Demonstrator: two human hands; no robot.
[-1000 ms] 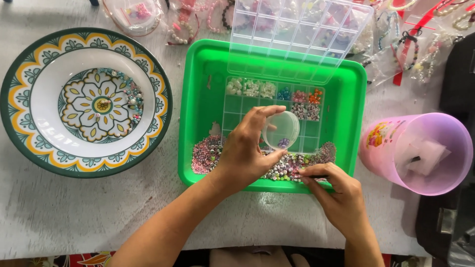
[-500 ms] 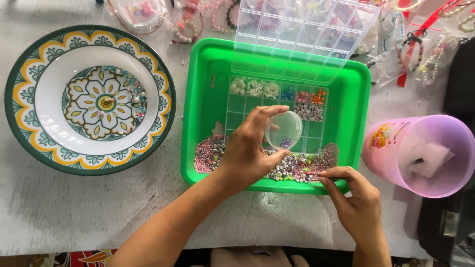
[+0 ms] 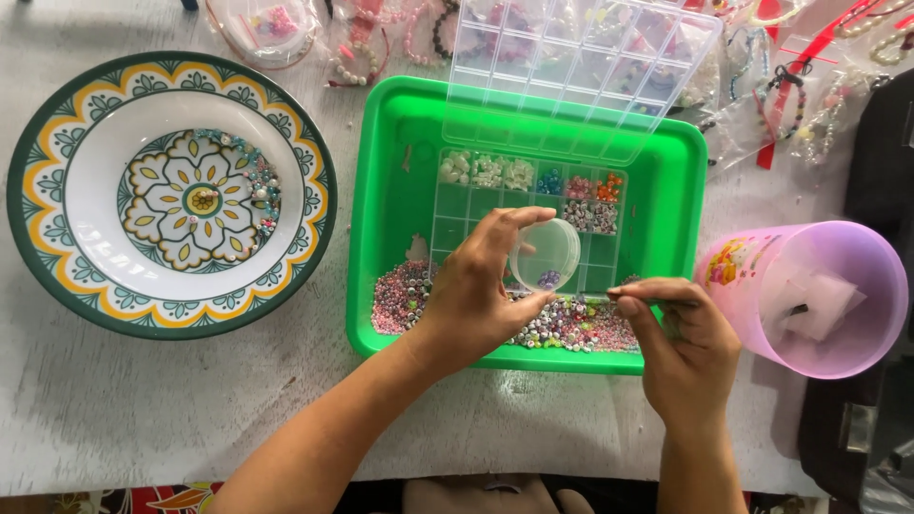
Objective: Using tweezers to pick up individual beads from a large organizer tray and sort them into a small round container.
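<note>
My left hand [image 3: 481,286] holds a small round clear container [image 3: 545,254] between thumb and fingers, tilted, with a few purple beads inside. It hovers over a green plastic tray [image 3: 381,190]. My right hand [image 3: 681,333] is at the tray's near right edge, thumb and forefinger pinched together, apparently on something very small. A pile of mixed beads [image 3: 571,324] lies along the tray's near side. A clear compartment box [image 3: 528,205] with sorted beads sits in the tray, its lid [image 3: 581,71] raised at the back.
A large patterned bowl [image 3: 57,190] with a few beads stands at the left. A pink plastic cup [image 3: 819,295] holding white paper is at the right. Bracelets and bagged beads [image 3: 381,38] lie along the far edge. A dark bag [image 3: 885,190] sits far right.
My right hand has moved from the bead pile out to the tray's near right edge and lifted slightly, fingers pinched. The left hand keeps the container in nearly the same place.
</note>
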